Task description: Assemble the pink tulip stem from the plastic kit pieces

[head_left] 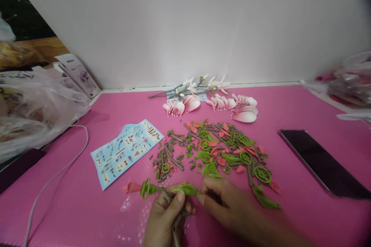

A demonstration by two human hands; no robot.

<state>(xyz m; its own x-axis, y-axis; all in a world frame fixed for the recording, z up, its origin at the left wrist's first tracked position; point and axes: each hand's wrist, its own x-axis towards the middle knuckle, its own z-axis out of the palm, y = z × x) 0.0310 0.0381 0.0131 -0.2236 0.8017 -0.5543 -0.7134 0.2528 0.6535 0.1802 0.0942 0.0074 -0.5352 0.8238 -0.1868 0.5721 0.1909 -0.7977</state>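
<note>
Brown stem [175, 229] slanting toward surface's [72, 204] left edge, coral flower [132, 188] outermost, left hand [165, 216] gripping stem, right hand [224, 198] pinching green leaf [187, 189]

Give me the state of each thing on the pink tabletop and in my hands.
Left hand: closed on brown stem
Right hand: fingers pinching green leaf tip
Smartphone: face up, screen dark
Instruction sheet: flat, printed side up
White-flowered branches: assembled, lying down
Pale pink petals: nested in stacks
Building pieces: loosely spread
Cable: slack, curved
</note>
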